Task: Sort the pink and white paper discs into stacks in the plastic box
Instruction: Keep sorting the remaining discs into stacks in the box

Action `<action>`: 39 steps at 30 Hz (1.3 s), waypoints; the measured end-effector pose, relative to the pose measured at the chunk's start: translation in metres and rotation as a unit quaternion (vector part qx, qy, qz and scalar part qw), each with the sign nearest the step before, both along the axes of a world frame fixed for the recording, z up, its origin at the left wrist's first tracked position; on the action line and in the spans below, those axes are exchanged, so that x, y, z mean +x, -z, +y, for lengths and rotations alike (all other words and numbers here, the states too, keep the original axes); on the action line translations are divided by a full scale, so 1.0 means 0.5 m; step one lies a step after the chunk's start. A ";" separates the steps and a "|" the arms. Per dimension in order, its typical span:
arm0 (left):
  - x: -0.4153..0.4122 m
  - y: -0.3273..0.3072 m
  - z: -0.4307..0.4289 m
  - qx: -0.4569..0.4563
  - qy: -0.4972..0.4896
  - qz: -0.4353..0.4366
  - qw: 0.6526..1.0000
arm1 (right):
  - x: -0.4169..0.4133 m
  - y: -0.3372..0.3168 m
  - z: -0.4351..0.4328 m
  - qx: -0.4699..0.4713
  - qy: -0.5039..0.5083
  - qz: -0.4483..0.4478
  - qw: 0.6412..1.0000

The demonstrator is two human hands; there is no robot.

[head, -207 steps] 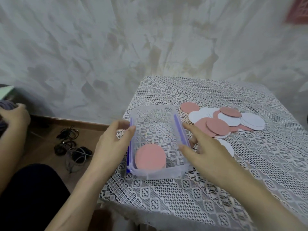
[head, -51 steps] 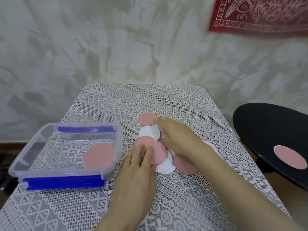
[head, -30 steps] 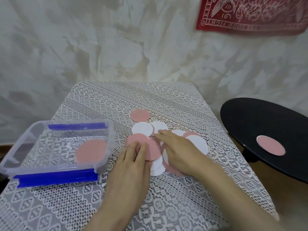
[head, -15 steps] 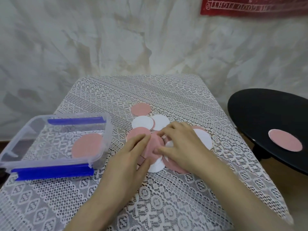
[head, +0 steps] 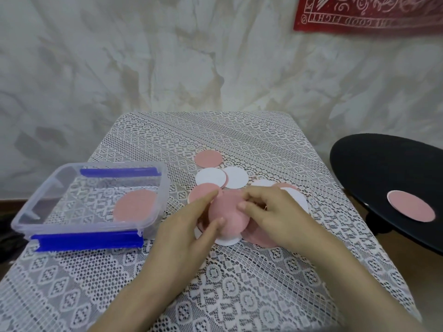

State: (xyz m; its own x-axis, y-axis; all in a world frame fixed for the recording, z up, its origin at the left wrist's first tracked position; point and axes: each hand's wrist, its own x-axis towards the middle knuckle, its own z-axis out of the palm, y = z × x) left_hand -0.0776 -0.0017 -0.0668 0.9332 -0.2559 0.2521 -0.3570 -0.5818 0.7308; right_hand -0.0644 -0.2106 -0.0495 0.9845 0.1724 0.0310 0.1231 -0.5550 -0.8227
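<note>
Your left hand (head: pixel 189 238) pinches a pink disc (head: pixel 227 215) at its near-left edge, thumb on the face, forefinger along the top rim. Your right hand (head: pixel 271 212) curls at the opposite edge, thumb on the face. The disc sits tilted over the pile (head: pixel 209 177), just right of the box (head: pixel 42 188), where a lone disc (head: pixel 135 204) lies flat. It looks feather-light and bendy, likely to crease if squeezed, and thin enough to cling to a neighbour. Take it lightly at the rim, and check you've got one sheet only. The lace cloth (head: pixel 239 283) could snag an edge.
</note>
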 end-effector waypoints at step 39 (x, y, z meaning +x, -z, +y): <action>-0.026 -0.013 0.000 -0.179 -0.021 0.187 0.966 | -0.007 0.000 0.032 0.077 0.017 0.053 0.995</action>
State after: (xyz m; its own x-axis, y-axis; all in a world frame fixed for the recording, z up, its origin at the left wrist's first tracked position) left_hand -0.0906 -0.0018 -0.0603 0.9839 -0.1742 -0.0392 -0.0106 -0.2764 0.9610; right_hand -0.0679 -0.1946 -0.0497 0.9887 0.1410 -0.0502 0.0145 -0.4238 -0.9056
